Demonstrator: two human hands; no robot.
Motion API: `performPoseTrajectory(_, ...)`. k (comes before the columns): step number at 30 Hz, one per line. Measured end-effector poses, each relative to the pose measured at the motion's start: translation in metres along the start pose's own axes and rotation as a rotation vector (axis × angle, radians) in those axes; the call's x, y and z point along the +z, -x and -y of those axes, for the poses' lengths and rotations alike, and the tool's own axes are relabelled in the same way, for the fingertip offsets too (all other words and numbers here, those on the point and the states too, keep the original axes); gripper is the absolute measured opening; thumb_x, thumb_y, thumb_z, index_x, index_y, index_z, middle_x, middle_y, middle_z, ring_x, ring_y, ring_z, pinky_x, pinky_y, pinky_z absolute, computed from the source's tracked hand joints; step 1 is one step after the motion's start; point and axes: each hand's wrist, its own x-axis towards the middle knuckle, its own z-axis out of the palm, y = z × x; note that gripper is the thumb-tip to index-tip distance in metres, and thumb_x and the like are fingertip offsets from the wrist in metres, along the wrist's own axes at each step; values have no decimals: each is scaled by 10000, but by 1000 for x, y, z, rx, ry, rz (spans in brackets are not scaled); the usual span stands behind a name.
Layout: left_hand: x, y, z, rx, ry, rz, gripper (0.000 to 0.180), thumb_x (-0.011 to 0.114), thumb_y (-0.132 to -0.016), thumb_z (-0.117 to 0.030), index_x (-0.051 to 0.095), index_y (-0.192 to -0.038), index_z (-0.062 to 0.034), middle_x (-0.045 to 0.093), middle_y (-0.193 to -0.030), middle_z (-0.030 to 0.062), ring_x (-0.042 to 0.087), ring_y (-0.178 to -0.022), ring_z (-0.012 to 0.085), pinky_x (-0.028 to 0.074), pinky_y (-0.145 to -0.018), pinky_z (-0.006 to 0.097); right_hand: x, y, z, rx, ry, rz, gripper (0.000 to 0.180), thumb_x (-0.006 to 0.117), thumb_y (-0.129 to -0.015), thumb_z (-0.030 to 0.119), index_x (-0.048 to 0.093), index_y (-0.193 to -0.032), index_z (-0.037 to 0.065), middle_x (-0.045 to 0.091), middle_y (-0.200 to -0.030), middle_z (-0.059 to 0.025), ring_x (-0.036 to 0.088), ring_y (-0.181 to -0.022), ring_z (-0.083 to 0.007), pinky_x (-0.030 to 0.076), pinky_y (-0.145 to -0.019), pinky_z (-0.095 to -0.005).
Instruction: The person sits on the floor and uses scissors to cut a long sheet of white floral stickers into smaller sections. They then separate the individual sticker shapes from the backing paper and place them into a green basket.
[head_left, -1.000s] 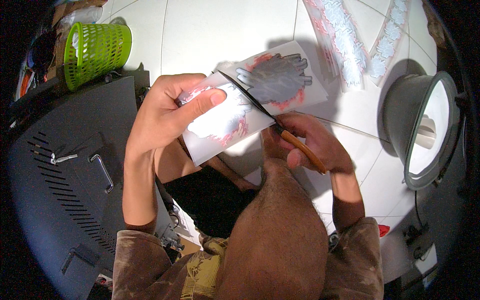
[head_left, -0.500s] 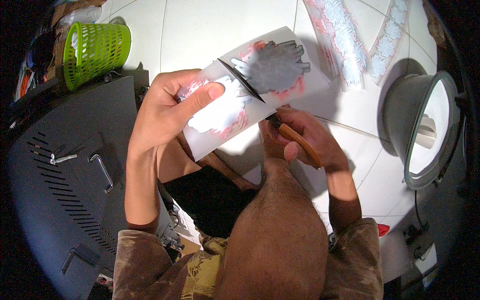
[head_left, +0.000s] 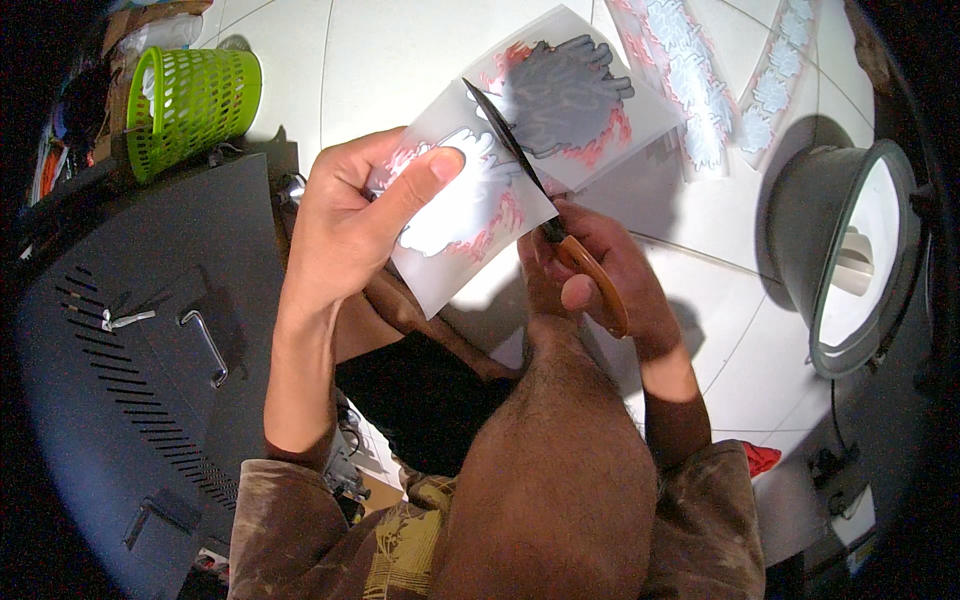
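Observation:
In my left hand (head_left: 365, 205) is a translucent film sheet (head_left: 425, 270) printed with white-grey and red splash shapes. The thumb presses on its face and the fingers curl behind it. My right hand (head_left: 615, 270) is closed round the orange-brown handle of a pair of scissors (head_left: 598, 285). Their dark blade lies across the sheet between two printed shapes, its tip near the upper left edge. Beyond the blade, the far part (head_left: 565, 95) of the film shows a dark grey shape and sits slightly offset from the near part. The lower blade is hidden under the film.
More printed film strips (head_left: 690, 90) lie on the white tiled floor (head_left: 390, 60) at the upper right. A green perforated basket (head_left: 195, 105) stands at the upper left, above a dark metal cabinet (head_left: 160, 350). A round grey lamp-like housing (head_left: 865, 260) is at right. My bare knee (head_left: 560, 440) is below.
My left hand and the sheet have shifted right and slightly up. The far part of the film has separated from the near part at the lower edge along the blade.

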Motion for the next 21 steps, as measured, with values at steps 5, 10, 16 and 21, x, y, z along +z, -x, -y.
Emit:
performPoseTrajectory(5, -2, 0, 0, 16, -9, 16, 301, 696, -980, -281, 730, -977, 18, 671, -746, -19, 548, -654, 21, 430, -562, 208, 3, 0, -9, -83, -112, -76, 720, 853, -677, 611, 557, -1005, 43, 496, -875, 15, 471, -805, -96, 422, -690, -262)
performPoseTrajectory(10, -3, -1, -2, -28, 1, 52, 299, 699, -977, -272, 728, -981, 26, 684, -767, -4, 568, -674, 32, 456, -582, 219, -2, 3, -16, -47, -79, -87, 708, 943, -666, 429, 607, -1144, 28, 526, -922, 13, 500, -844, -111, 463, -741, -281)
performPoseTrajectory(16, -10, -5, -5, -70, -11, 121, 282, 703, -973, -252, 727, -967, 29, 693, -776, 11, 586, -686, 47, 475, -607, 227, -11, 8, -12, -40, -23, -40, 764, 953, -667, 375, 609, -1250, 22, 576, -973, 3, 525, -898, -114, 484, -797, -297)
performPoseTrajectory(21, -18, -9, -9, -127, -25, 189, 274, 716, -962, -245, 728, -953, 29, 700, -785, 22, 596, -688, 57, 483, -615, 229, -12, 10, -8, -52, -44, -62, 744, 947, -675, 391, 619, -1237, 29, 575, -956, 6, 522, -874, -105, 480, -782, -286)
